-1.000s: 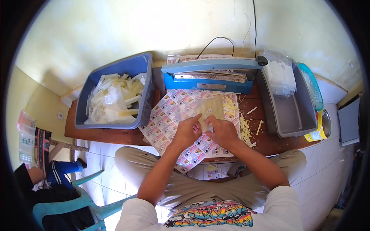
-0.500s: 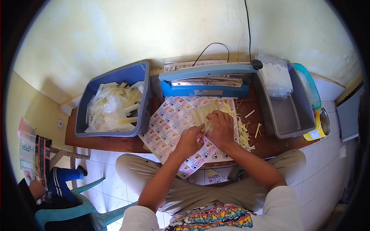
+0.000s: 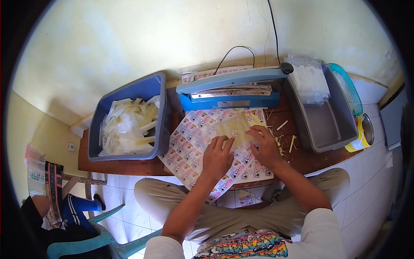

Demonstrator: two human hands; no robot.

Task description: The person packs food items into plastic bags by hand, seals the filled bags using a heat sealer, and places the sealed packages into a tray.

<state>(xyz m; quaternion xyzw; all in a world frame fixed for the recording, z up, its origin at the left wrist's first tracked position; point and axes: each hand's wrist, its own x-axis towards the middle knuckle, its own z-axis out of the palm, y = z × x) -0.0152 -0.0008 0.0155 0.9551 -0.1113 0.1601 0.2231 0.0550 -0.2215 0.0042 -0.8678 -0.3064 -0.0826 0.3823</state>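
A clear plastic bag (image 3: 230,126) with pale yellowish contents and a small round label lies on printed sheets (image 3: 189,140) in front of me. My left hand (image 3: 217,157) rests at the bag's lower left, its fingers apart and their tips touching the plastic. At the bag's right side is my right hand (image 3: 267,149), thumb and fingers spread, fingertips at its edge. Just behind the bag stands a blue impulse sealer (image 3: 233,102), its long arm (image 3: 233,77) over the sealing bar.
On the left, a blue-grey tub (image 3: 162,116) holds many pale filled bags (image 3: 125,129). At right are a grey tub (image 3: 319,149) with stacked clear packets (image 3: 308,82), a teal basket (image 3: 351,93) and a yellow can (image 3: 360,140). Yellowish scraps (image 3: 293,143) litter the wooden table. Someone sits at far left.
My hands have moved apart from their close pinch over the bag and now lie spread at its two sides. The bag's round label has come into view. The camera view has shifted slightly.
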